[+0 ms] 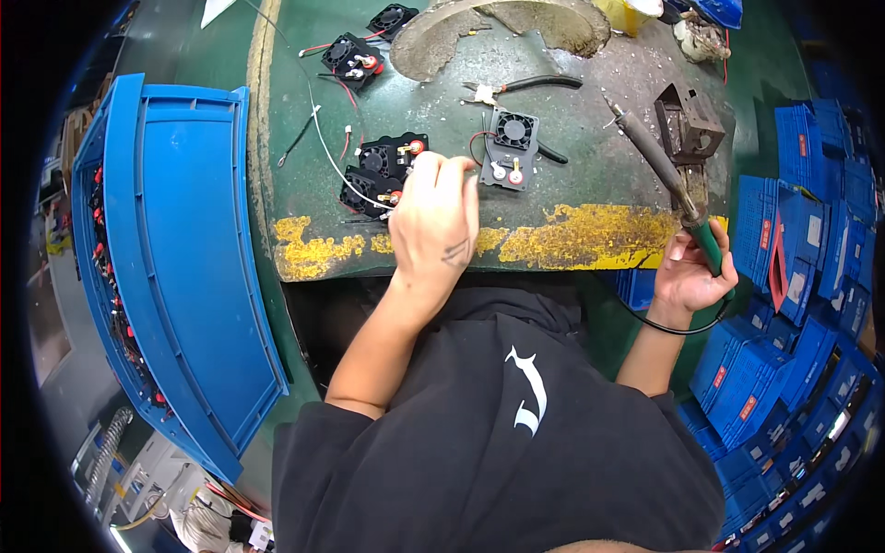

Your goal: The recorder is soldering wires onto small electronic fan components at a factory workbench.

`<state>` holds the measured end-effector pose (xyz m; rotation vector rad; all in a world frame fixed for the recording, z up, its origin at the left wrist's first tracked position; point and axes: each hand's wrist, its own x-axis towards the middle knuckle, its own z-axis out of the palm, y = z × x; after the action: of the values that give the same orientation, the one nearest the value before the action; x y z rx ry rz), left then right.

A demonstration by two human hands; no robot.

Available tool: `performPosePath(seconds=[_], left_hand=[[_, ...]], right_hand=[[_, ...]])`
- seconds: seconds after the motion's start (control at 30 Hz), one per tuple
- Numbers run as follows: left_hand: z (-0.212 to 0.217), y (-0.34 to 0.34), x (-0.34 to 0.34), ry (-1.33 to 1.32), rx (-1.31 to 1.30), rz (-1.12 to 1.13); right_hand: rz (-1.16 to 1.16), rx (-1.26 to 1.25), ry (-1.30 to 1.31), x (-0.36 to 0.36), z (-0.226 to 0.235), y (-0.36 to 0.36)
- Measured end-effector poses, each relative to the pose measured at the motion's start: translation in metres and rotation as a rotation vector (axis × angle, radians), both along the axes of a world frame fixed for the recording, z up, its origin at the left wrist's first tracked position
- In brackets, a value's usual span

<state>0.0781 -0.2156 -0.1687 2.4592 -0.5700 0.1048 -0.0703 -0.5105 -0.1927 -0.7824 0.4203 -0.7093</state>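
Note:
My left hand (433,221) reaches over the green workbench (590,157) and its fingertips touch a black fan module with red terminals (392,157); whether it grips the module is hidden by the back of the hand. A second black fan module (364,192) lies just below it, with a white wire (323,143) running across. My right hand (691,272) grips the green handle of a soldering iron (659,166), whose tip points up and left over the bench. Another fan module on a grey plate (510,147) lies between the two hands.
A soldering iron stand (690,124) sits at the right of the bench. Pliers (521,86) lie near a round grey dish (502,28). More fan modules (355,55) lie at the back. A large blue bin (175,267) stands at left; stacked blue crates (793,304) at right.

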Motion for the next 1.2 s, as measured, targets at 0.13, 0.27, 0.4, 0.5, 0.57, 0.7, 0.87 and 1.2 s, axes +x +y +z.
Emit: performPosePath(seconds=[0.13,0.27,0.4,0.5,0.57,0.7,0.87,1.2], left_hand=[[0.012,0.027,-0.011,-0.053,0.248,-0.205],[-0.004,0.046,-0.012,-0.162,0.266,-0.213],[-0.004,0.056,-0.004,-0.215,0.215,-0.212],[-0.004,0.052,0.004,-0.262,0.156,-0.226],[0.0,0.051,0.01,-0.318,0.118,-0.217],[-0.003,0.047,0.022,-0.296,-0.186,-0.267],[-0.019,0.025,0.034,-0.278,-0.248,-0.315],[-0.05,0.016,0.03,-0.333,-0.239,-0.333]], right_hand=[[-0.047,0.019,0.049,-0.007,-0.005,-0.003],[-0.002,0.03,0.088,-0.005,-0.017,0.005],[0.061,0.064,0.098,-0.005,-0.022,0.017],[0.109,0.028,0.088,-0.01,-0.027,0.021],[0.107,0.035,0.093,-0.012,-0.028,0.027],[0.104,0.049,0.082,-0.022,-0.029,0.036],[0.141,-0.043,0.136,-0.033,-0.034,0.041],[0.189,-0.033,0.132,-0.031,-0.04,0.042]])
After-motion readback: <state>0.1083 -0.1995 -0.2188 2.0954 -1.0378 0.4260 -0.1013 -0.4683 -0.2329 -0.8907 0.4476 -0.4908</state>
